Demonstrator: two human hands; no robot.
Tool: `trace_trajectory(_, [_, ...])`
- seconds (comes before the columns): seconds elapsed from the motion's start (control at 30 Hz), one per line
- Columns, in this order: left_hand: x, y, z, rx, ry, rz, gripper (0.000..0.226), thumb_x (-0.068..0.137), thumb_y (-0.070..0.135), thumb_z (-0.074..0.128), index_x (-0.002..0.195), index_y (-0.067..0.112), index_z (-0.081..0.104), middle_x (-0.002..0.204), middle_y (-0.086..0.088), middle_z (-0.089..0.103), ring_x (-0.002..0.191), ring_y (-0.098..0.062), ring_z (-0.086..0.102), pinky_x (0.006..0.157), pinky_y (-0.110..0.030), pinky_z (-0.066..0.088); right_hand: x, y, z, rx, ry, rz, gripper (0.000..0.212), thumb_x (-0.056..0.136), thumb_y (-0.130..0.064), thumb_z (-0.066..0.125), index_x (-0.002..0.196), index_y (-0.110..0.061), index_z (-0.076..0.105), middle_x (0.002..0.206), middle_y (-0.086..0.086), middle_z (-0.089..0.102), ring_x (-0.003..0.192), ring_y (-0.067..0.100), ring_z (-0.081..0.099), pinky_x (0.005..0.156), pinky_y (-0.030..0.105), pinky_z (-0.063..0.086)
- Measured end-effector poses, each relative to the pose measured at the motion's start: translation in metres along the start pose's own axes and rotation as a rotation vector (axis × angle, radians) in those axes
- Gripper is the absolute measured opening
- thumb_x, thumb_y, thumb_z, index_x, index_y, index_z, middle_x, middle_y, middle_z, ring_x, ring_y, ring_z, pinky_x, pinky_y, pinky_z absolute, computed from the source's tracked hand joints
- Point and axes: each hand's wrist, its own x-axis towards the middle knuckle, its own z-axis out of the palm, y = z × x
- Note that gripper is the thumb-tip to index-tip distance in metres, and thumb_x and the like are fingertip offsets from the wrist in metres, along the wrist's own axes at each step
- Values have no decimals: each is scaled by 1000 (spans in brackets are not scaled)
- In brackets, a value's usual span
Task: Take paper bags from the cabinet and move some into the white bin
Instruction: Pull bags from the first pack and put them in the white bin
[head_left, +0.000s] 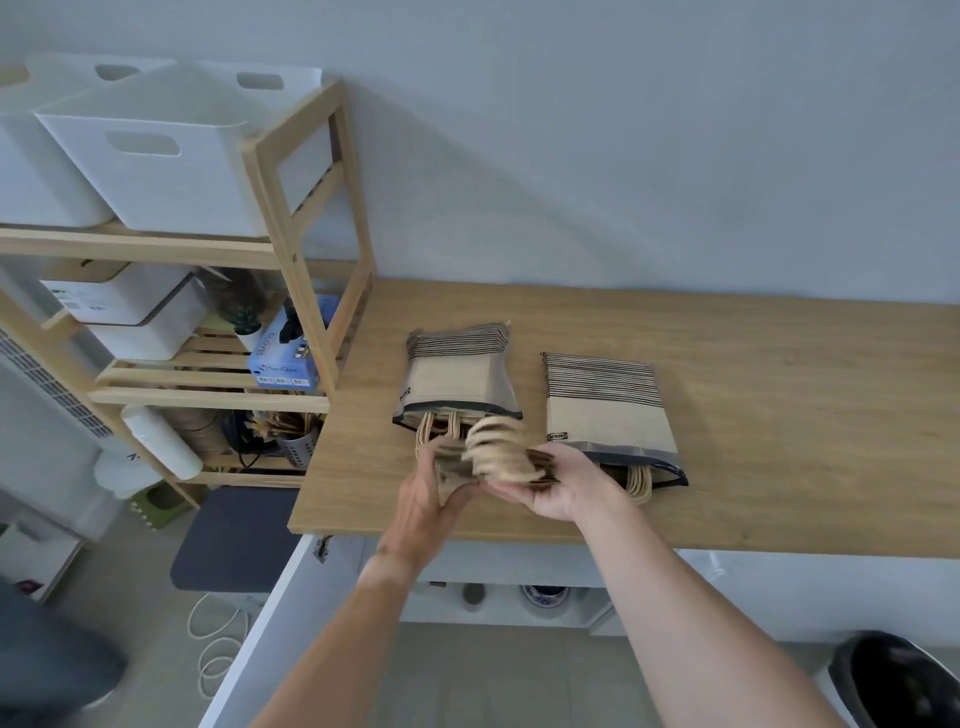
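Note:
Two packs of striped brown paper bags lie on the wooden counter (753, 332): the left pack (457, 371) and the right pack (605, 405). Both are wrapped in clear sleeves, with their twisted handles toward me. My left hand (431, 493) and my right hand (561, 488) together hold a blurred bundle of paper bags (496, 454) by the handle end, just in front of the left pack. Two white bins (150, 156) stand on the top of the wooden shelf at the upper left.
The wooden shelf unit (306, 208) holds white boxes, a blue glove box (288, 353), a small plant and a utensil holder. An open white cabinet door (270, 618) hangs below the counter's left end. A dark stool (234, 535) and a black waste bin (893, 680) stand on the floor.

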Motion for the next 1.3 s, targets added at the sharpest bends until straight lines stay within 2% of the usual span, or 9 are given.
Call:
trace_trajectory(0.1, [13, 6, 5, -93, 75, -76, 37, 93, 22, 64, 119, 4, 44, 111, 5, 63, 101, -2, 61, 86, -21, 50, -5, -4, 13, 19, -39, -87, 18, 81, -8, 55, 94, -3, 67, 97, 16, 67, 114, 37, 60, 96, 48, 49])
trace_trajectory(0.17, [18, 3, 6, -117, 50, -131, 32, 95, 26, 60, 114, 7, 42, 108, -2, 63, 98, -16, 63, 84, -35, 53, -4, -5, 16, 18, 34, -144, 20, 81, -20, 52, 84, -11, 69, 89, 8, 72, 98, 29, 65, 90, 38, 48])
trace_trajectory(0.4, [30, 11, 10, -16, 24, -202, 32, 96, 7, 55, 99, 29, 31, 96, -9, 60, 88, -26, 59, 77, -42, 50, 21, 5, 5, 128, 140, -382, 90, 55, -81, 66, 132, -34, 61, 150, 0, 45, 140, 23, 36, 118, 50, 18])
trace_trajectory(0.53, [30, 10, 8, -65, -16, -266, 29, 94, 23, 61, 111, 26, 37, 111, -4, 60, 103, -22, 58, 91, -47, 49, 2, 5, 20, 57, 150, -392, 77, 87, -71, 47, 151, -29, 37, 160, 2, 27, 146, 22, 24, 120, 46, 11])
trace_trajectory(0.63, [32, 10, 5, -43, -9, -295, 79, 83, 51, 66, 143, 12, 31, 139, -5, 50, 130, -19, 45, 110, -39, 37, 7, 7, 19, 5, 189, -421, 79, 91, -68, 44, 155, -24, 27, 163, 2, 16, 149, 20, 14, 119, 45, 8])
trace_trajectory(0.73, [35, 20, 3, -66, 78, -232, 94, 78, 42, 74, 149, 6, 24, 146, -2, 40, 133, -9, 38, 112, -17, 27, 11, 11, 23, -27, 201, -438, 80, 91, -71, 41, 155, -25, 26, 163, 1, 20, 148, 19, 19, 119, 45, 11])
trace_trajectory(0.97, [43, 17, 2, 32, 133, -94, 76, 68, 4, 76, 137, 5, 42, 131, -5, 52, 126, -15, 47, 110, -27, 36, 10, 12, 28, -178, 161, -572, 63, 101, -58, 30, 155, -26, 27, 161, -3, 24, 147, 15, 19, 117, 39, 14])
trace_trajectory(1.17, [55, 10, -6, 136, 72, -117, 58, 65, 6, 79, 117, 10, 53, 109, 0, 57, 100, -11, 51, 91, -18, 41, 8, 9, 18, -358, 62, -676, 71, 89, -68, 44, 147, -27, 43, 150, -12, 40, 141, 14, 34, 118, 41, 23])
trace_trajectory(1.3, [77, 18, -29, 349, -203, -163, 49, 68, 26, 78, 113, 20, 61, 107, 4, 65, 99, -16, 60, 87, -33, 52, -6, -16, 8, -907, 58, -817, 55, 70, -30, 70, 123, -28, 57, 116, -3, 65, 104, 18, 62, 84, 29, 51])
